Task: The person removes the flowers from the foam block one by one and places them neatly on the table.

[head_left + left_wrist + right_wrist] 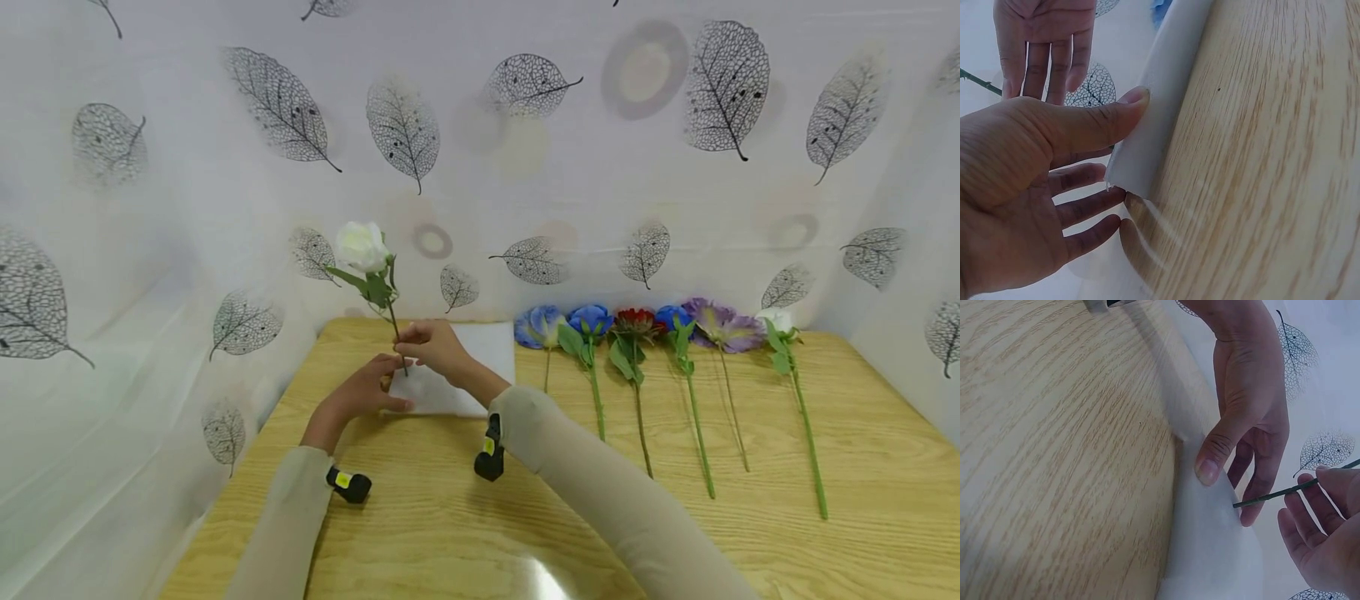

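My right hand (438,350) pinches the thin stem of a white artificial rose (362,247), which stands nearly upright with its bloom on top. The lower end of the stem (1269,496) meets the white slab (476,387) close to my left fingers; whether it goes in cannot be told. My left hand (363,389) grips the slab's left end. Its thumb lies on the slab's near side in the left wrist view, where the slab's edge (1154,134) shows. Other fingers spread around the corner, partly hidden behind the slab.
Several artificial flowers lie side by side on the right of the wooden table (450,500): a pale blue one (538,327), blue roses (590,320), a red one (637,323), a purple one (723,325) and a white one (780,321). A leaf-patterned curtain (465,167) hangs behind.
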The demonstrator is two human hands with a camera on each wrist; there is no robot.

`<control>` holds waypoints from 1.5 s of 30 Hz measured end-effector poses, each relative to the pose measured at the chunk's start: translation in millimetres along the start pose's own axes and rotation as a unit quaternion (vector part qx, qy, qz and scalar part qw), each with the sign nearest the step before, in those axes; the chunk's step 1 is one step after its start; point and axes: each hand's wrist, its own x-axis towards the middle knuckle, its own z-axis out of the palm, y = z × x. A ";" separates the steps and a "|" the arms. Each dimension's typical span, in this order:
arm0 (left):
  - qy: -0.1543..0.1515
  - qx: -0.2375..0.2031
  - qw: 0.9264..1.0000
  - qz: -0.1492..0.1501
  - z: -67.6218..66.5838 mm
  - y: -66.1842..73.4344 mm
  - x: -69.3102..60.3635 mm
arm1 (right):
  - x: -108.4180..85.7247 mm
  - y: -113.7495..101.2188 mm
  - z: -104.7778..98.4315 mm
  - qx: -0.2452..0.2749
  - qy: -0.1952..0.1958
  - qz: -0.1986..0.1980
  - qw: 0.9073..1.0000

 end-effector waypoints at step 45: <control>0.011 0.032 0.999 0.032 1.2 -0.4 -0.1 | 1.6 -2.6 3.2 0.004 0.040 -0.006 0.999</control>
